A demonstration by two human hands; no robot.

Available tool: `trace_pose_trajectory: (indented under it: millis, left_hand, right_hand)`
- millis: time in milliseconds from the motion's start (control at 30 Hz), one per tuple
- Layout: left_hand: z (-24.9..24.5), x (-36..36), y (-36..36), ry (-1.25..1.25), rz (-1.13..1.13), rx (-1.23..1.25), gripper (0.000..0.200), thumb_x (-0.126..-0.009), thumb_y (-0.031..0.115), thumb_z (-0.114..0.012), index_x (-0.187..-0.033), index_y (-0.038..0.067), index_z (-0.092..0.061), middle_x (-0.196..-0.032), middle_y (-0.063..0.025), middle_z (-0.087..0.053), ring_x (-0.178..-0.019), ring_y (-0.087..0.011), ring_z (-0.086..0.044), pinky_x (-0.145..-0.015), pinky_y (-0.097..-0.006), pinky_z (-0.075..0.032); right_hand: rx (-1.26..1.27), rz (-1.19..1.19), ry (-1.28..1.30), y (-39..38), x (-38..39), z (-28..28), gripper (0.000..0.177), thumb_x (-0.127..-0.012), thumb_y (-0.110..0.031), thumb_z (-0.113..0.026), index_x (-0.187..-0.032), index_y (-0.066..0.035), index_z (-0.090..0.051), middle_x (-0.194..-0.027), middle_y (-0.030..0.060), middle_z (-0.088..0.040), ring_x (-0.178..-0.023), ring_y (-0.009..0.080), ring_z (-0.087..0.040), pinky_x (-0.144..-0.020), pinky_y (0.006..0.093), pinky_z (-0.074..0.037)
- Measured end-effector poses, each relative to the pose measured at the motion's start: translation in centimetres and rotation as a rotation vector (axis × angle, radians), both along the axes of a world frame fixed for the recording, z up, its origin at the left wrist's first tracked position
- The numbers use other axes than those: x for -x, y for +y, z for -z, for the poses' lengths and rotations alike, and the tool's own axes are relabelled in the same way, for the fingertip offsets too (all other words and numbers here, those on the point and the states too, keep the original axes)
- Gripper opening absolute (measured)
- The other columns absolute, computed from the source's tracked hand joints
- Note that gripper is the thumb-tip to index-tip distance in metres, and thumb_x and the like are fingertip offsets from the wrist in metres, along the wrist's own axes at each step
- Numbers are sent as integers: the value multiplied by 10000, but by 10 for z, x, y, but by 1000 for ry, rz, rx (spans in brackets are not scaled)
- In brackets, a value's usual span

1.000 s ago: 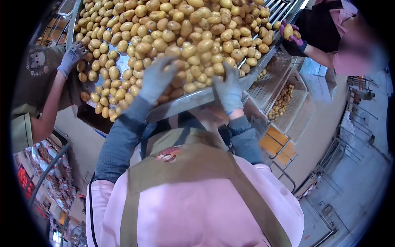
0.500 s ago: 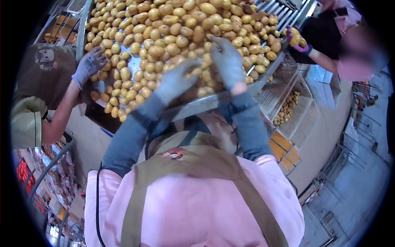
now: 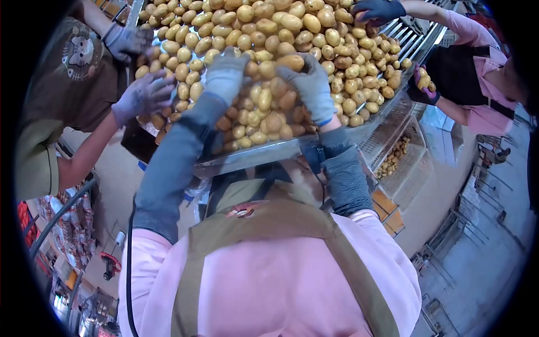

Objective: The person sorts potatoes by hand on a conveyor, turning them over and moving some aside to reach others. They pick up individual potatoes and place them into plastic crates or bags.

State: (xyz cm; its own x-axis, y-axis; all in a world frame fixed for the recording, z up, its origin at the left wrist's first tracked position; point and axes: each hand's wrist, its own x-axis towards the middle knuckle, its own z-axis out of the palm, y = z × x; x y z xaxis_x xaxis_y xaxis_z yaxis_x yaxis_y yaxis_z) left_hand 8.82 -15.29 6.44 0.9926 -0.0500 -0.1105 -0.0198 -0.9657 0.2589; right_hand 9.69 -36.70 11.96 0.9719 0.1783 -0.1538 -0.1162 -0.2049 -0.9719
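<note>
Many yellow-brown potatoes (image 3: 264,98) lie heaped on a metal-edged sorting table (image 3: 264,154) in front of me. My left hand (image 3: 224,78), in a grey glove, reaches over the heap with its fingers apart and slightly curved, touching potatoes. Blur softens its fingertips. To its right, my right hand (image 3: 311,87), gloved too, has thumb and fingers around an oblong potato (image 3: 290,62) at the top of the pile. Below both hands, the potatoes near the table's front edge look blurred.
At the left, a co-worker's gloved hands (image 3: 145,96) are over the table. Another co-worker at the right holds potatoes (image 3: 425,80) in one hand; a dark-gloved hand (image 3: 379,11) reaches in above. Metal rollers (image 3: 412,36) and plastic crates (image 3: 412,160) stand at the right.
My left hand has moved up and forward over the heap. My right hand has shifted slightly down and now grips a potato. Potatoes have gathered near the front edge; the left co-worker's hand moved right.
</note>
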Motion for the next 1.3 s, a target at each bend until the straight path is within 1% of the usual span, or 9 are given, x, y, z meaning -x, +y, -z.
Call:
trace_pose_trajectory:
  millis: [200, 400, 600, 733, 800, 933, 1033, 1200, 1300]
  left_hand:
    - [-2, 5, 13, -4, 66, 174, 576, -846, 402, -782, -1296, 76, -627, -1363, -117, -587, -1188, -283, -603, -980, -388, -501]
    - [-103, 72, -43, 714, -601, 1854, 544, -988, 470, -523, -1301, 31, -588, -1035, -91, -677, -890, -210, -671, -783, -337, -586]
    - [-91, 87, -101, 687, -63, 1566, 534, -992, 278, -597, -1443, 26, -464, -1384, -99, -554, -1280, -215, -529, -1087, -350, -426]
    - [-67, 68, -185, 1088, 288, 1581, 876, -931, 676, -543, -1485, 9, -418, -1351, -140, -596, -1123, -222, -641, -858, -322, -535]
    - [-75, 86, -247, 979, 269, 1572, 947, -911, 759, -470, -1480, 5, -413, -1381, -166, -577, -1129, -261, -644, -802, -306, -551]
    - [-96, 108, -345, 1313, 147, 1497, 814, -970, 696, -400, -1394, 7, -487, -1373, -203, -580, -1091, -278, -671, -652, -292, -578]
    - [-141, 127, -407, 1352, 301, 1594, 633, -993, 547, -447, -1311, 9, -541, -1259, -185, -646, -974, -254, -703, -630, -270, -573]
    - [-141, 126, -451, 1133, 447, 1323, 508, -930, 384, -590, -1294, 31, -577, -1183, -125, -653, -1022, -223, -662, -879, -313, -537]
    - [-134, 134, -472, 303, 1035, 867, 544, -810, 373, -729, -1280, 117, -629, -1255, -152, -622, -1134, -326, -625, -973, -396, -509]
  right_hand:
    - [-495, 39, 357, -4, 32, -40, 497, -892, -398, -783, -1141, 4, -633, -995, 49, -674, -901, 127, -641, -786, 248, -554]
    - [-665, 97, 355, -31, 66, -61, 693, -985, -609, -543, -1306, 5, -562, -1011, 106, -698, -802, 160, -674, -681, 289, -579]
    - [-868, 261, 370, -119, 111, -47, 551, -1019, -350, -616, -1426, -15, -453, -1073, 96, -671, -817, 167, -677, -697, 310, -592]
    - [-863, 436, 285, -226, 196, -59, 373, -984, -309, -663, -1247, -65, -563, -957, 76, -636, -731, 173, -660, -625, 326, -550]
    - [-846, 957, 151, -283, 256, -52, 299, -980, -318, -654, -1158, -89, -581, -874, 48, -629, -655, 163, -634, -612, 310, -541]
    - [-3, 1392, 0, -481, 406, -17, 312, -1027, -337, -558, -1166, -64, -620, -1024, 69, -685, -972, 206, -680, -812, 331, -566]
    - [-80, 1691, 352, -583, 440, -26, 446, -1004, -488, -591, -1151, -69, -628, -1048, 84, -695, -885, 206, -692, -662, 300, -584]
    - [21, 1157, -17, -507, 364, -20, 422, -1000, -404, -581, -1262, -75, -544, -1208, 98, -624, -1040, 216, -623, -848, 341, -521]
    - [-67, 788, -107, -391, 312, -12, 464, -991, -300, -591, -1384, -90, -462, -1336, 93, -552, -1207, 219, -547, -1019, 370, -451]
